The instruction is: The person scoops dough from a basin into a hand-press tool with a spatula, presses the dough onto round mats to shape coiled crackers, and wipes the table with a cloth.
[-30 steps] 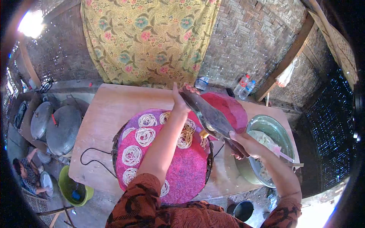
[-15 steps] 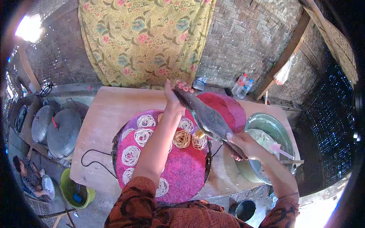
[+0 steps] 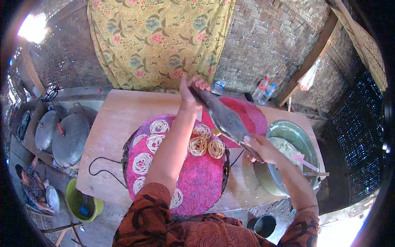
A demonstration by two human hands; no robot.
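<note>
A long dark hand press (image 3: 225, 118) runs diagonally above the table, with a small yellowish nozzle (image 3: 216, 132) under its middle. My left hand (image 3: 191, 91) is closed around its far end. Its near end is gripped by my right hand (image 3: 263, 149). Below lies a round tray covered with pink cloth (image 3: 199, 181). Pale coiled noodle nests (image 3: 142, 164) sit along its left and far parts, some hidden behind my left forearm. Two browner-looking nests, a left one (image 3: 197, 146) and a right one (image 3: 216, 149), lie nearest the nozzle.
On the right stands a green basin (image 3: 313, 142) holding white dough (image 3: 284, 145) and a pink scoop (image 3: 306, 162). Another pink cloth round (image 3: 256, 117) lies behind the press. Bottles (image 3: 267, 94) stand by the wall. Lidded pans (image 3: 70, 140) and a seated person (image 3: 31, 183) are at left.
The press and its nozzle have moved slightly away from the right-hand nest, which now shows fully with more strands. Both hands keep their grip. The view has shifted a little.
</note>
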